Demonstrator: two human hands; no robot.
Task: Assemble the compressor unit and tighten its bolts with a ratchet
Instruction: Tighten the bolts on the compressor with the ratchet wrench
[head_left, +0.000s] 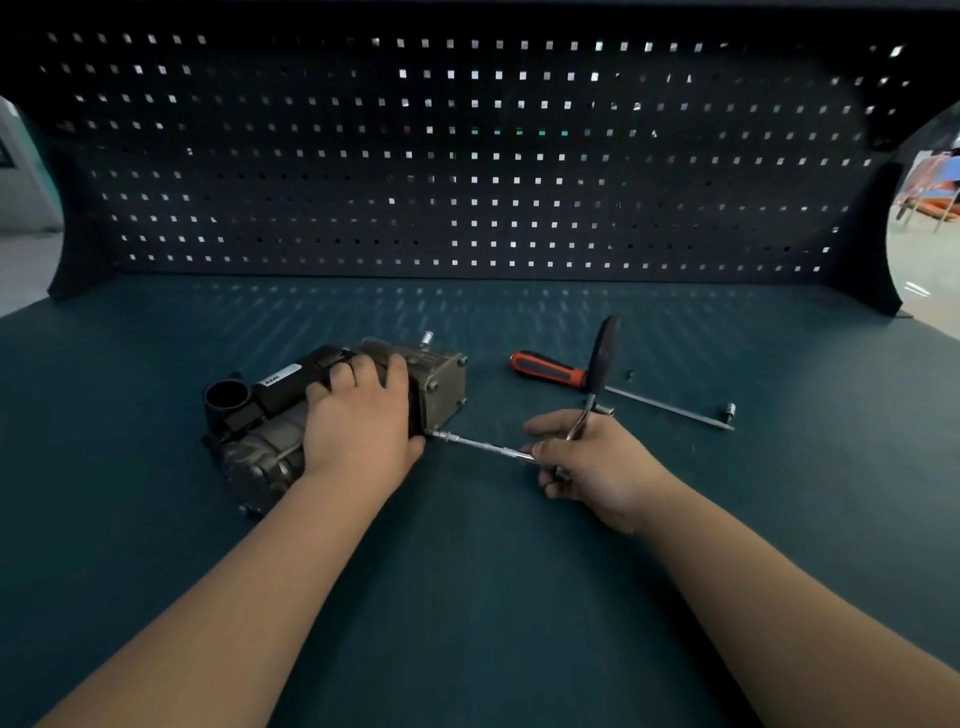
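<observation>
The compressor unit (270, 415), black and grey metal, lies on its side on the dark green bench. My left hand (358, 415) lies on top of it, fingers curled over its upper edge, holding it down. My right hand (587, 462) grips the ratchet (600, 364) at its head, the black handle standing up and away. A silver extension bar (483, 445) runs from that hand to a bolt at the lower corner of the unit's square end plate (441, 387).
A screwdriver (550, 370) with an orange and black handle lies right of the unit, its long shaft ending near a small socket (730, 409). A perforated back panel (467, 171) closes off the far edge of the bench.
</observation>
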